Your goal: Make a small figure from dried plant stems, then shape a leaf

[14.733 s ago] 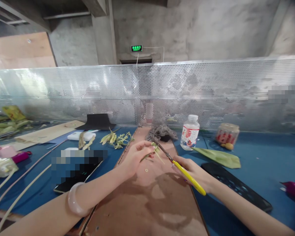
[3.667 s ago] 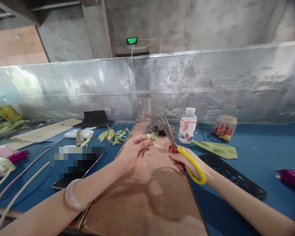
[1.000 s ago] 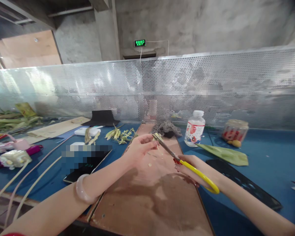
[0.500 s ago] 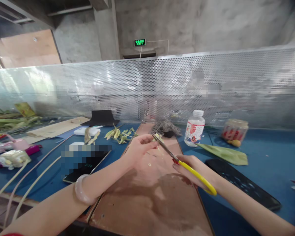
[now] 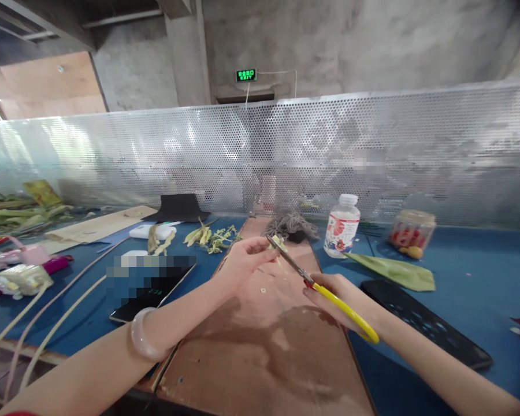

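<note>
My left hand [image 5: 248, 260] pinches a small pale yellow-green piece [image 5: 279, 242] over the reddish-brown board [image 5: 242, 358]. Yellow-handled scissors [image 5: 342, 309] are gripped in my right hand [image 5: 333, 292], their blades pointing up and left against that small piece. The fingertips of both hands are close together but apart. A tiny pale ring-shaped bit [image 5: 263, 290] lies on the board below them. Behind the hands is a tangle of grey strands [image 5: 292, 225].
Left: a phone [image 5: 156, 292], dried greenery [image 5: 214, 237], cables and a white case [image 5: 151, 231]. Right: a bottle [image 5: 342, 228], a green husk leaf [image 5: 394, 271], a black phone-like object [image 5: 424, 323] and a jar [image 5: 411, 231]. A perforated metal screen [image 5: 177, 156] stands behind.
The view has shifted very slightly. Both hands keep nearly the same place and hold, with the scissors still at the small piece.
</note>
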`<state>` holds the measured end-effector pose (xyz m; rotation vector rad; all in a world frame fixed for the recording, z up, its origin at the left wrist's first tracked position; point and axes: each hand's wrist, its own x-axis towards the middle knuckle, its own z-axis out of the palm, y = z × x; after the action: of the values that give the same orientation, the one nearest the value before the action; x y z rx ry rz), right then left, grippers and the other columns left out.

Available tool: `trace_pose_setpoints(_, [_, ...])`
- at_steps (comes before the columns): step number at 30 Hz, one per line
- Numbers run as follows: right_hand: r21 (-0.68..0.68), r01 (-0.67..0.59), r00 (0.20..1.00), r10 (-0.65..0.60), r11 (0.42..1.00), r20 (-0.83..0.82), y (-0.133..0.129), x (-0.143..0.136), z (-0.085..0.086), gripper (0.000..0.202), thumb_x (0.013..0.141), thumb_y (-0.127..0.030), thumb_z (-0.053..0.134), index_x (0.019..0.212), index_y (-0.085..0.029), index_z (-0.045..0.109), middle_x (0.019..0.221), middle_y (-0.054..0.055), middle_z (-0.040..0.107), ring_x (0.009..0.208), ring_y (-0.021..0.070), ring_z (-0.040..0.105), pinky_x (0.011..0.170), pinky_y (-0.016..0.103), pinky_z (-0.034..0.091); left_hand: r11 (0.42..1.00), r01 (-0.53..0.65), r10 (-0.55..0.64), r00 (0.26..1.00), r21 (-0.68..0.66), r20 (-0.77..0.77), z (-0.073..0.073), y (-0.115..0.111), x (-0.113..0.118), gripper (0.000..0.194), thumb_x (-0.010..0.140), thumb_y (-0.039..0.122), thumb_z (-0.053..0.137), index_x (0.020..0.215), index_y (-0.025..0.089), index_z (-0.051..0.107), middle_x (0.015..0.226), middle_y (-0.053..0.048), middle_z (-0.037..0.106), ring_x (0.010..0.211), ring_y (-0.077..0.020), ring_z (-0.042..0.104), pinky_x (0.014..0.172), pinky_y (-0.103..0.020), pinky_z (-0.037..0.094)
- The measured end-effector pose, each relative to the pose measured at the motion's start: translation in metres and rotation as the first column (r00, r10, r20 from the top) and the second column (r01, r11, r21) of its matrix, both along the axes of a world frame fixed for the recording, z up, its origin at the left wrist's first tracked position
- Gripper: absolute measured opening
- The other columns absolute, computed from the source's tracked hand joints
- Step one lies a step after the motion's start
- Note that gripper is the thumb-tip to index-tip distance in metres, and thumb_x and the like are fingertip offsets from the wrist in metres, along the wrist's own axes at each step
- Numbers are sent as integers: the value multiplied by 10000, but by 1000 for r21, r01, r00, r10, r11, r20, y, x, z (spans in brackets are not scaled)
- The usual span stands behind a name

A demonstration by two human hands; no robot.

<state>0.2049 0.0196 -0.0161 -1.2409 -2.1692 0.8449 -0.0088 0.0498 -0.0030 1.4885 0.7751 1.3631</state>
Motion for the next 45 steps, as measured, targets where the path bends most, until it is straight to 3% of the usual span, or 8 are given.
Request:
trace_pose_setpoints(9, [48,-18,1000,18,999,11,2,0,0,297,815,-433,491,645,-190,468,475,-47,412,415,96,457,397,197,316,1000,2,-2,1000,-17,-6,-1,1,-2,227,681,277,748,869,157,710,780,-37,676,725,-130,609,759,-276,464])
trace_pose_setpoints(16, [-17,7,1000,-7,1000,18,-1,0,4,319,804,-481,482,661,-196,465,456,-52,417,355,95,449,337,187,316,1000,-9,9,1000,-26,-1,3,-2,0,233,658,274,759,846,145,710,773,-46,682,723,-144,615,743,-283,468])
trace_pose_setpoints(21, [-143,0,1000,1,990,0,-3,1,4,299,800,-489,492,741,-196,482,452,-59,431,344,90,426,324,180,324,1000,-25,24,999,-13,-48,2,-1,0,210,661,276,755,829,156,715,765,-48,685,716,-145,608,730,-283,465])
trace_pose_setpoints(30, [-104,-57,997,51,993,-64,1,2,-7,244,826,-431,492,771,-195,464,512,-61,428,387,83,452,349,172,330,1000,-12,12,999,-1,-47,2,-3,1,205,643,257,767,800,140,707,770,-45,685,711,-138,606,719,-273,448])
trace_pose_setpoints(36, [-82,-12,1000,10,997,-21,2,-2,-7,281,861,-435,422,701,-204,426,448,-55,440,333,79,435,324,166,312,999,-37,36,998,-22,-43,2,-2,2,232,633,257,772,822,139,709,774,-41,680,711,-131,597,718,-269,444])
trace_pose_setpoints(45, [-80,-2,999,-2,997,-45,1,-3,-6,279,824,-436,465,675,-201,442,419,-64,408,308,84,424,300,171,312,999,-31,29,999,-40,-43,-1,-1,1,219,641,244,768,826,142,709,742,-31,674,693,-130,598,706,-272,450])
